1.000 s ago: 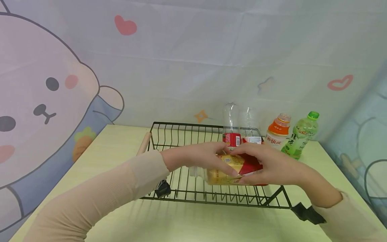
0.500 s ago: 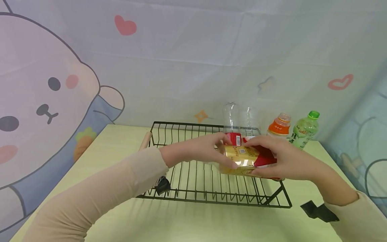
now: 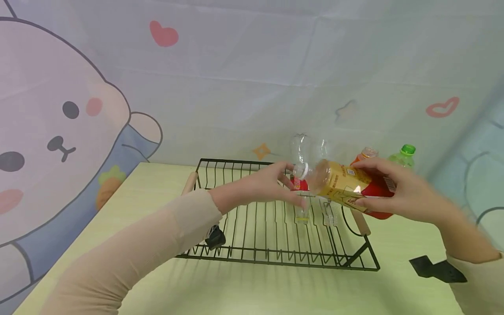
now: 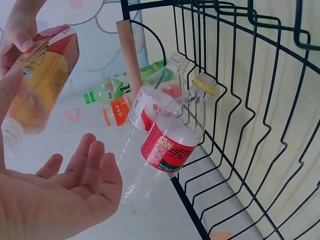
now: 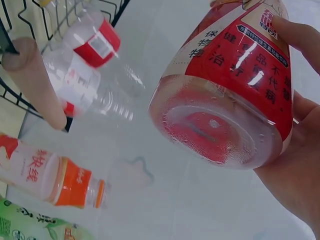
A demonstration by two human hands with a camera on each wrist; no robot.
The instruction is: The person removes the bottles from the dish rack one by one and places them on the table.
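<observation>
My right hand point(image 3: 409, 192) grips the base end of a plastic drink bottle point(image 3: 350, 186) with a yellow and red label. The bottle lies tilted above the right part of the black wire rack point(image 3: 256, 249), its uncapped clear neck pointing left. My left hand point(image 3: 264, 186) is near that neck, fingers loosely bent and apart from the bottle in the left wrist view. Two clear bottles with red labels, one point(image 4: 170, 150) in front of the other point(image 4: 145, 107), stand upside down in the rack behind the hands. Droplets show at the held bottle's base point(image 5: 215, 130).
Right of the rack stand an orange-labelled bottle point(image 5: 75, 182) and a green bottle point(image 3: 402, 158), partly hidden by my right hand in the head view. Wooden handles point(image 3: 190, 183) sit at the rack's ends. A printed cloth point(image 3: 252, 87) hangs behind the pale table point(image 3: 157, 188).
The yellow and red bottle has moved right and up from over the rack's middle, its neck now tilted upward. My left hand, earlier at its side, has come off it.
</observation>
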